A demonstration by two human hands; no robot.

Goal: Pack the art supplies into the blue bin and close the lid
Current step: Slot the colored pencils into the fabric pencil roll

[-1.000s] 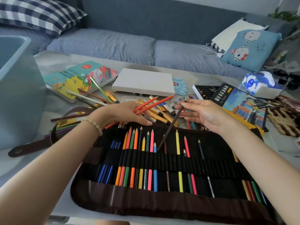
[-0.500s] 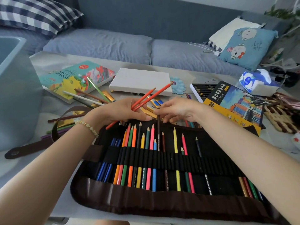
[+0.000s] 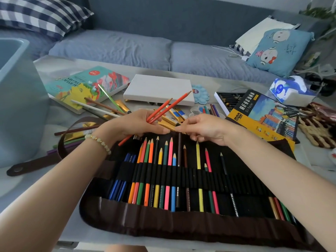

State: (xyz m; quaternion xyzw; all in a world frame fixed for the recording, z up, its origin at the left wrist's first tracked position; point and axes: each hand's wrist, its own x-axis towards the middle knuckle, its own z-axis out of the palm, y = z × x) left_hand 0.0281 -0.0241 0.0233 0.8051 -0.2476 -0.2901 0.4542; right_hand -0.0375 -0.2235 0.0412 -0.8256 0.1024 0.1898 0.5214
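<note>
A dark roll-up pencil case (image 3: 183,228) lies open on the table in front of me, with several coloured pencils in its loops. My left hand (image 3: 132,126) holds two red-orange pencils (image 3: 169,106) whose tips point up and right. My right hand (image 3: 203,128) pinches the top of a dark brown pencil (image 3: 179,151) that stands in a loop of the case. The blue bin (image 3: 20,99) stands at the left edge, open, its lid not in view.
Behind the case lie loose pencils, gold paint tubes (image 3: 171,120), an acrylic colours box (image 3: 87,86), a white canvas (image 3: 160,90), a blue palette (image 3: 200,93), an oil pastel box (image 3: 261,113) and a tissue pack (image 3: 291,90). A sofa with cushions runs along the far side.
My right hand has swung the dark brown pencil from slanted to upright and slid it down into a loop of the case. My left hand still holds the two red-orange pencils.
</note>
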